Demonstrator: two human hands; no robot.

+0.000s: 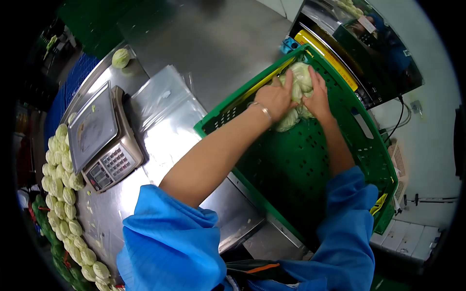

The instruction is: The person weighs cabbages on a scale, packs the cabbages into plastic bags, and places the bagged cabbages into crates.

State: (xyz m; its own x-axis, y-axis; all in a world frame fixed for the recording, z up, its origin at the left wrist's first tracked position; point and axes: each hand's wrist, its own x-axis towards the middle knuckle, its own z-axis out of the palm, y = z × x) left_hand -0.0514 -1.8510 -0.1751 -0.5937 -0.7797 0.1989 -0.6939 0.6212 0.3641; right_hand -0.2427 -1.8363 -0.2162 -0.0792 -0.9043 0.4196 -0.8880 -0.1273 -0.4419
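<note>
Both of my hands are inside the far end of a green plastic crate [286, 165]. Between them lie pale green cabbages [302, 77] that look wrapped in clear plastic. My left hand [275, 98], with a bracelet at the wrist, rests on the near left side of the cabbages, fingers apart. On their right side is my right hand [318, 97], its fingers spread and touching the plastic. The crate's lower part shows bare green floor with small holes.
A scale [109, 140] and a stack of clear plastic bags [167, 94] are on the metal table [208, 36]. Cabbages [60, 179] are piled at the left edge; a single cabbage [121, 58] sits at the back left. A dark screen [359, 43] stands behind the crate.
</note>
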